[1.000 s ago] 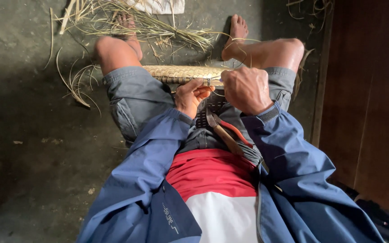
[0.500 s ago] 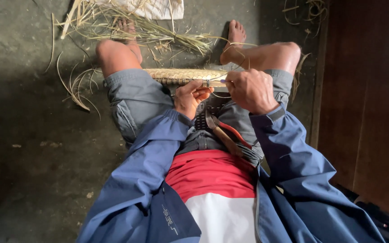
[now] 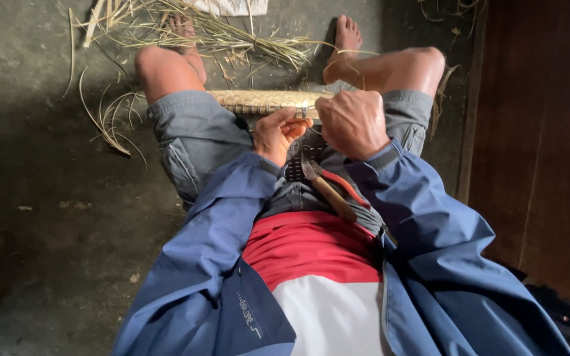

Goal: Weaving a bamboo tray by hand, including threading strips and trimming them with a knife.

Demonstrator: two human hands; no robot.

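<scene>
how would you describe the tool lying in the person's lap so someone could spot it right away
Start at the seated person's red and blue jacket, then look just above the red band to the lap. The pliers lie there slanted, below the left hand and right hand. Their red handle is the only bright, hard thing among grey shorts and pale woven basket rim.

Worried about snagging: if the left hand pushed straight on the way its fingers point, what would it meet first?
Probably the right hand: the left hand points at it along the woven strip, though depth is unclear.

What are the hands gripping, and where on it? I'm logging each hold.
Both hands grip the woven straw band lying across the knees, at its right end: left hand pinches the edge, right hand closes over it.
</scene>
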